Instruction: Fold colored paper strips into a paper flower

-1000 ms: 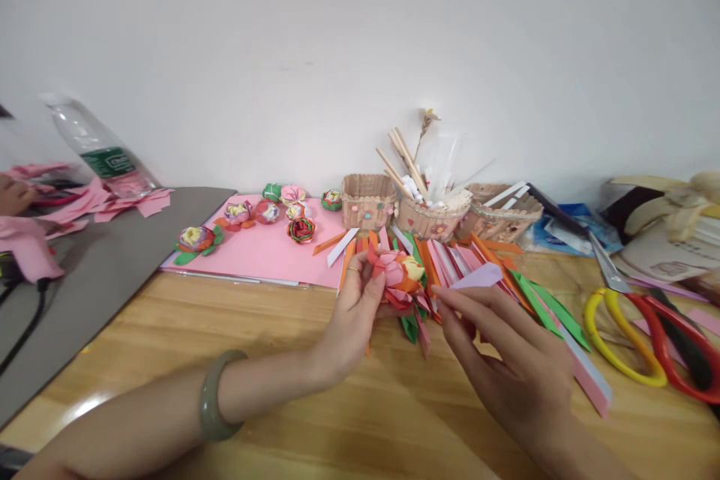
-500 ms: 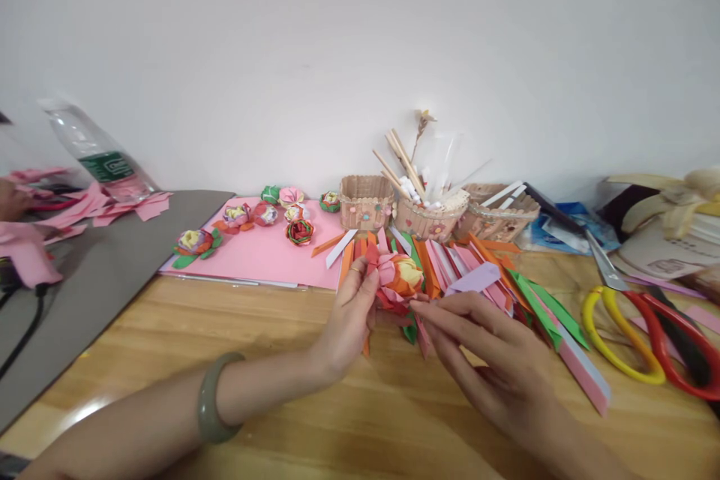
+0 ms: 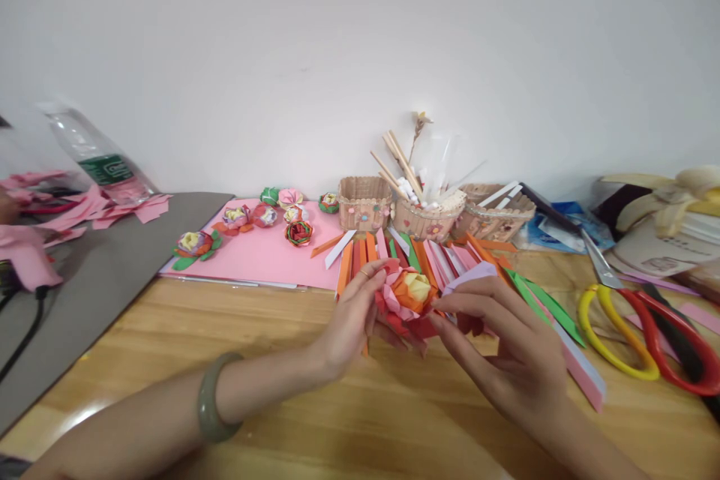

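Between my hands, above the wooden table [image 3: 270,360], is a folded paper flower [image 3: 409,294] with a yellow centre and orange, pink and red petals. My left hand [image 3: 354,319] grips its left side, thumb and fingers closed on the outer petals. At the right edge, the thumb and index finger of my right hand [image 3: 500,345] pinch an outer petal. Folded paper strips [image 3: 352,261] in orange, pink, white, green and lilac lie in a row behind the flower. The flower's underside is hidden.
Several finished paper flowers [image 3: 298,232] rest on pink paper sheets [image 3: 256,262]. Small decorated baskets [image 3: 365,202] stand against the wall. Scissors [image 3: 619,307] with yellow and red handles lie at right. A bottle [image 3: 109,165] and pink paper scraps are at left, beside another person's hand [image 3: 7,208].
The flower has turned so that its yellow centre faces more upward and has shifted slightly right. My right hand has moved a little along with it.
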The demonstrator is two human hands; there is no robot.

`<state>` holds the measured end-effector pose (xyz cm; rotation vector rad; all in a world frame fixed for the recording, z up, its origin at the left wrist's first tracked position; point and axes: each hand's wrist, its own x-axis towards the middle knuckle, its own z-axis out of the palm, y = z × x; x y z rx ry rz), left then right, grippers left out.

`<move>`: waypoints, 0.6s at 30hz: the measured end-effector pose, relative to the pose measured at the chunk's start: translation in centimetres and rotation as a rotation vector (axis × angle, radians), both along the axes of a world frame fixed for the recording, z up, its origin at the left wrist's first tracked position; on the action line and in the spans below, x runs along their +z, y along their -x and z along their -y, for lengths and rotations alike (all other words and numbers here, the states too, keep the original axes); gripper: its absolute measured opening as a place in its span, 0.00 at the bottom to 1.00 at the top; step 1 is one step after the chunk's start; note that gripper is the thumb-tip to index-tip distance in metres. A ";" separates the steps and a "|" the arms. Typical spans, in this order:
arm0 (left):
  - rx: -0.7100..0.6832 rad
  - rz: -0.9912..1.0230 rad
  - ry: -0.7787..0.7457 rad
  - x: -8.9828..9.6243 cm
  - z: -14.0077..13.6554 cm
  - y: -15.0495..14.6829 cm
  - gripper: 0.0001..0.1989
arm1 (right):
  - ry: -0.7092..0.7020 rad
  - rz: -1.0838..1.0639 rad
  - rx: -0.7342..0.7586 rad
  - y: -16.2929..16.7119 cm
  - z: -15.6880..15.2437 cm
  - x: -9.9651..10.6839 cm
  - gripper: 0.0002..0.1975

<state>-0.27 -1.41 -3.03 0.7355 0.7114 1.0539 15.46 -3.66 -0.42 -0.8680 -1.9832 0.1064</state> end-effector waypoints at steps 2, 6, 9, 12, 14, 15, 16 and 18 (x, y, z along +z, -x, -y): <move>-0.010 -0.030 -0.024 0.0 0.0 0.0 0.16 | 0.036 -0.002 -0.005 0.0 0.0 0.0 0.10; 0.037 -0.086 -0.076 -0.4 0.0 0.0 0.13 | 0.118 -0.004 0.023 0.2 0.0 0.1 0.08; 0.042 -0.151 -0.067 -0.6 0.0 0.0 0.12 | 0.170 -0.011 0.069 0.4 0.0 0.3 0.07; -0.008 -0.163 -0.051 -0.5 0.0 0.0 0.15 | 0.302 -0.059 0.041 0.4 -0.1 0.4 0.06; -0.054 -0.132 -0.054 -0.3 -0.1 0.1 0.19 | 0.404 -0.122 -0.012 0.3 -0.2 0.5 0.07; -0.066 -0.109 -0.061 -0.2 -0.1 0.2 0.20 | 0.445 -0.167 -0.036 0.2 -0.2 0.5 0.07; -0.064 -0.086 -0.073 -0.1 -0.1 0.2 0.22 | 0.480 -0.217 -0.055 0.2 -0.3 0.5 0.08; -0.037 -0.062 -0.113 0.0 -0.1 0.4 0.23 | 0.524 -0.323 -0.089 0.1 -0.4 0.5 0.08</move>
